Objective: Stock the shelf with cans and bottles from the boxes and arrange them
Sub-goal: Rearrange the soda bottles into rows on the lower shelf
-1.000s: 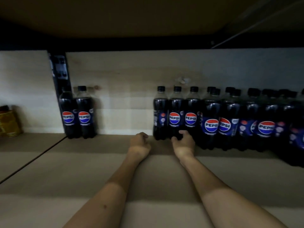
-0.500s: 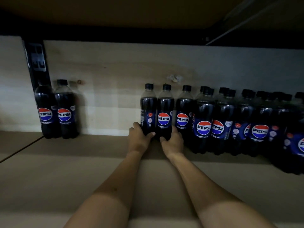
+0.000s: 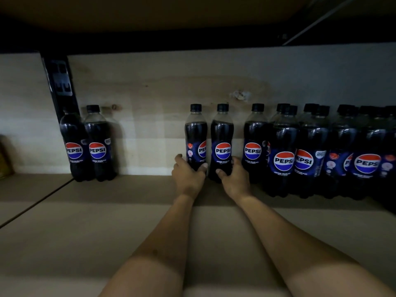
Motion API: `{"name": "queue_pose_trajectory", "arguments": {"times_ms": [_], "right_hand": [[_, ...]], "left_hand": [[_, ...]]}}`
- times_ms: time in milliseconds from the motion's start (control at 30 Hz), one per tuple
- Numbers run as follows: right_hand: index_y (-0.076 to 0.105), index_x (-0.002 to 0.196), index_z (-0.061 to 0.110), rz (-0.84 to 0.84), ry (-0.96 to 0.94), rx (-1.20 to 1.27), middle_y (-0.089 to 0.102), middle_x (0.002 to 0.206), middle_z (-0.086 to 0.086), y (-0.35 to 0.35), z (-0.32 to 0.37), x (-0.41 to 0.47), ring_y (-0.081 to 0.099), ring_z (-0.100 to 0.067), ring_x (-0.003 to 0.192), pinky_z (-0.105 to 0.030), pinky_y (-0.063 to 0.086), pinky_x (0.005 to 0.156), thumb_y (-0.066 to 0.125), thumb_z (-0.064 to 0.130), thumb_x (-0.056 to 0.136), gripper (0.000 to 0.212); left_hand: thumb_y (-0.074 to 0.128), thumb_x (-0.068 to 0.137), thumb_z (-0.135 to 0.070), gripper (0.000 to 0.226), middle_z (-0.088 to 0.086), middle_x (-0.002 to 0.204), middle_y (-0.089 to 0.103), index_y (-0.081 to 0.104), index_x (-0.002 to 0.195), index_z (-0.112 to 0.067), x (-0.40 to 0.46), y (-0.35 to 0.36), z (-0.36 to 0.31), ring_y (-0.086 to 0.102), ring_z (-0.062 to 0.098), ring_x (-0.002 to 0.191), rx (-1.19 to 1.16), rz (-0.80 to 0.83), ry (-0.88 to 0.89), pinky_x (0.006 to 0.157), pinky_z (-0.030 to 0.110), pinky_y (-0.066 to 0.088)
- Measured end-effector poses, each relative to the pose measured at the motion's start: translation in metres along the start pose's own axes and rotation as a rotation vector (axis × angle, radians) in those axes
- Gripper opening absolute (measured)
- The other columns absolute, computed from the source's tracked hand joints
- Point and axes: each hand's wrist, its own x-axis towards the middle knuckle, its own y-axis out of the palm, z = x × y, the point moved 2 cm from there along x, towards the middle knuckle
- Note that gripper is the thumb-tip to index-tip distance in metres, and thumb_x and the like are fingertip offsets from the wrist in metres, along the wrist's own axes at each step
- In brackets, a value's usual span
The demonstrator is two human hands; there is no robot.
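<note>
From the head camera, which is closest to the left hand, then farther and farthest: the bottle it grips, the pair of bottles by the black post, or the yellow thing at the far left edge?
1. Bottle in the left hand: gripped.
2. Pair of bottles: leftward, by the black post.
3. Yellow thing: far left edge.

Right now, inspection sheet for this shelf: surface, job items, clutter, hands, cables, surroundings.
Surface: beige shelf board, dimly lit, a seam at left.
Job's things: two dark Pepsi bottles apart from the right-hand bottle block; a bottle pair at left.
Clutter: yellowish object at far left, unclear.
Hands: left hand grips one bottle, right hand grips the other.
Cables: nothing seen.
Surroundings: pale wooden back panel, black upright post.
</note>
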Motion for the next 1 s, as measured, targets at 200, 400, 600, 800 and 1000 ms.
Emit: {"name": "queue_pose_trajectory", "arguments": {"times_ms": [200,400,600,800,1000], "right_hand": [[0.049,0.135,0.013,-0.009,0.028,0.050,0.059,0.132,-0.008,-0.002,-0.001,0.002,0.055,-0.024,0.123,-0.033,0.044,0.103,0.075,0.018,0.084,0.058],[0.053,0.131,0.014,-0.020,0.017,0.085,0.062,0.128,-0.005,-0.003,-0.001,0.000,0.057,-0.021,0.120,-0.025,0.041,0.097,0.076,0.015,0.083,0.053],[0.056,0.130,0.016,-0.001,0.015,0.115,0.066,0.123,-0.003,-0.003,-0.003,0.001,0.060,-0.018,0.116,-0.032,0.047,0.102,0.075,0.009,0.079,0.055],[0.054,0.132,0.016,0.013,-0.005,0.078,0.066,0.124,-0.003,0.000,-0.001,0.001,0.060,-0.021,0.117,-0.033,0.046,0.103,0.077,0.012,0.078,0.059],[0.050,0.133,0.012,0.063,-0.050,-0.015,0.061,0.130,-0.008,0.002,0.008,-0.008,0.055,-0.025,0.122,-0.026,0.041,0.100,0.076,0.014,0.081,0.058]], "left_hand": [[0.073,0.084,-0.014,0.050,0.022,0.127,0.046,0.047,0.124,0.000,0.006,0.002,0.004,0.051,0.038,0.115,0.043,0.005,-0.034,0.096,0.038,0.042],[0.054,0.090,0.000,0.045,0.015,0.124,0.064,0.049,0.135,-0.005,0.009,0.000,0.009,0.058,0.031,0.115,-0.092,0.124,0.001,0.099,0.042,0.048],[0.069,0.088,-0.014,0.050,0.008,0.124,0.065,0.053,0.135,-0.007,0.008,0.001,0.009,0.061,0.024,0.113,-0.123,0.169,0.017,0.094,0.030,0.048],[0.069,0.089,-0.013,0.046,0.011,0.125,0.064,0.055,0.132,-0.006,0.008,0.002,0.010,0.059,0.028,0.116,-0.072,0.137,-0.004,0.091,0.027,0.044],[0.067,0.088,-0.010,0.041,0.014,0.122,0.066,0.058,0.127,-0.005,0.002,-0.011,0.010,0.060,0.029,0.114,-0.041,0.073,-0.029,0.088,0.025,0.042]]}}
